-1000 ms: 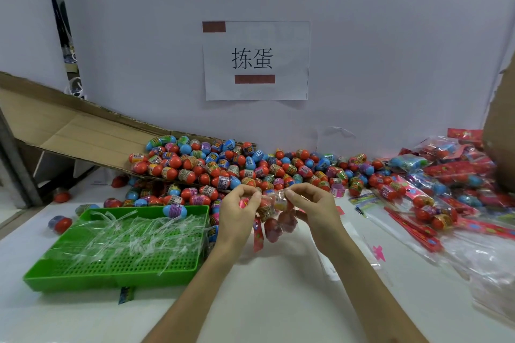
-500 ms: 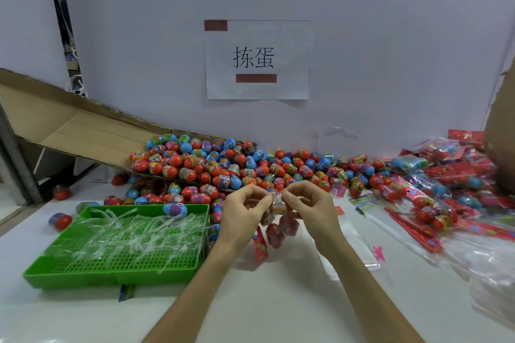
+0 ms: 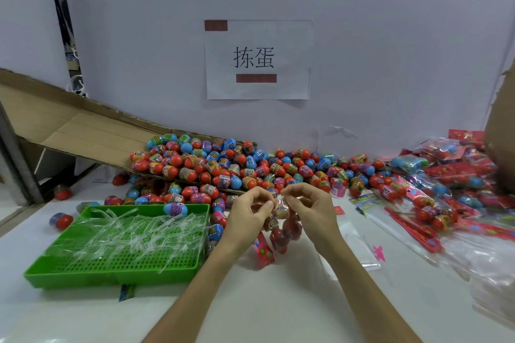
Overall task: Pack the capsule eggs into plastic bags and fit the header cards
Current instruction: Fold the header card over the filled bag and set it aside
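My left hand (image 3: pixel 248 213) and right hand (image 3: pixel 309 207) both pinch shut on the top of the plastic bag (image 3: pixel 284 227) at frame centre. Red capsule eggs (image 3: pixel 291 231) hang inside; count unclear, bag mouth hidden by my fingertips (image 3: pixel 269 205).

Glossy plastic capsule eggs (image 3: pixel 223 167), clear crinkly bag (image 3: pixel 284 228), perforated green plastic tray (image 3: pixel 111 273), matt cardboard (image 3: pixel 69 125)

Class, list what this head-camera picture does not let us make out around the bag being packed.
- Egg count in the bag: head view, the eggs overlap and blur.
- Bag mouth: covered by the left hand and right hand.
- Egg labels: too small to read.
- Header card: print blurred.
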The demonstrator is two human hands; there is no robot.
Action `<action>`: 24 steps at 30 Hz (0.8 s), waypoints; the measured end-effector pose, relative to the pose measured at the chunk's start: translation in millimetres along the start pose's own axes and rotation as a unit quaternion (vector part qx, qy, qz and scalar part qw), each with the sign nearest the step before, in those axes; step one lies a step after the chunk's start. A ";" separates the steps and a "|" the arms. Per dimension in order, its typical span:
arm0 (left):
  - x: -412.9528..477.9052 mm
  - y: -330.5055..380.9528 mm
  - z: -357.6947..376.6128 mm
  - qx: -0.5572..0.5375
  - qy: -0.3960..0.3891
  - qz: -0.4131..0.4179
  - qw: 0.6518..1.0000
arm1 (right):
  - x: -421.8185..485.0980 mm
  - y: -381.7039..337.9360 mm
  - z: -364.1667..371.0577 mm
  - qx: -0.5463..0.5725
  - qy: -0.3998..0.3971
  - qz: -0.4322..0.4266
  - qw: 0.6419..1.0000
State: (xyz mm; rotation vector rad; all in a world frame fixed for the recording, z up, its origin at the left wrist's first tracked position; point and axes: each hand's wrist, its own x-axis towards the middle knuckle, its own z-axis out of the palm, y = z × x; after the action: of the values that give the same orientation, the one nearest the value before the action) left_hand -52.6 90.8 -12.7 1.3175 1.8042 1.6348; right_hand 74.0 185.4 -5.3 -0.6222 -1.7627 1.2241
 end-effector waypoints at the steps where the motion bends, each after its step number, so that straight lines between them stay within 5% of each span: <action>1: 0.4 -1.2 0.2 0.002 -0.011 -0.015 1.000 | 0.0 1.3 0.3 -0.018 0.002 -0.008 1.000; 9: -0.9 -1.0 0.3 -0.026 0.002 -0.014 1.000 | 1.6 2.2 -2.6 -0.004 0.001 -0.025 1.000; 17: -2.0 4.5 -0.8 -0.017 0.042 -0.001 0.999 | 3.3 -4.4 -11.3 0.123 -0.087 0.095 0.984; 24: -1.6 4.1 -2.8 -0.039 0.042 0.009 0.998 | 2.0 -8.0 -15.4 0.036 -0.126 0.085 0.988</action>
State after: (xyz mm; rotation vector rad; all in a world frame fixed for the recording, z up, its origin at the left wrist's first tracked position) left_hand -52.4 87.5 -8.7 1.2514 1.7624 1.7757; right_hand 87.1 191.3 4.8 -0.6064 -1.8931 1.5338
